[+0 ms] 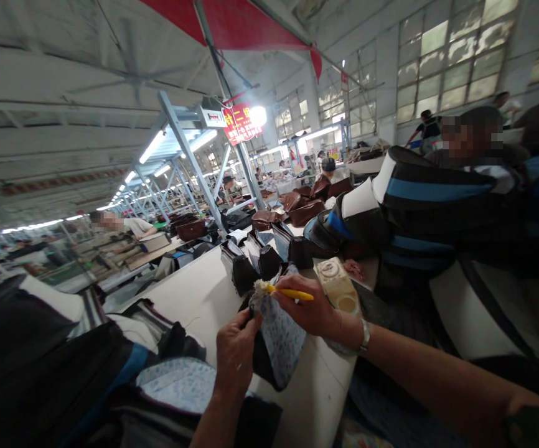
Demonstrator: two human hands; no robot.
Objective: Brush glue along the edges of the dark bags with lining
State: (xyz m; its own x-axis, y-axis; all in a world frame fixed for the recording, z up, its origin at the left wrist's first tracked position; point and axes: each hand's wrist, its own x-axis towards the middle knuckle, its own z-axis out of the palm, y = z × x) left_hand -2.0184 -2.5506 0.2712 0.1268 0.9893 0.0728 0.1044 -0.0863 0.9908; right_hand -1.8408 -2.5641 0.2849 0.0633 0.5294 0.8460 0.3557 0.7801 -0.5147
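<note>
My right hand (309,308) is closed around a brush with a yellow handle (292,293). The pale, clumped bristles (261,289) touch the upper edge of a bag piece (281,339) with a light blue patterned lining and black outer side. Pinched between the thumb and fingers of my left hand (238,348) is that same edge, just below the bristles. Beside my right wrist stands a cut-open, yellowish plastic container (339,283) with a round cap and an opening.
Black and white bag pieces (251,258) stand behind my hands on the white table (190,289). Dark bags with blue stripes are piled at right (437,190) and left (55,367). Brown bags (297,208) lie farther back. Other people sit at work in the hall.
</note>
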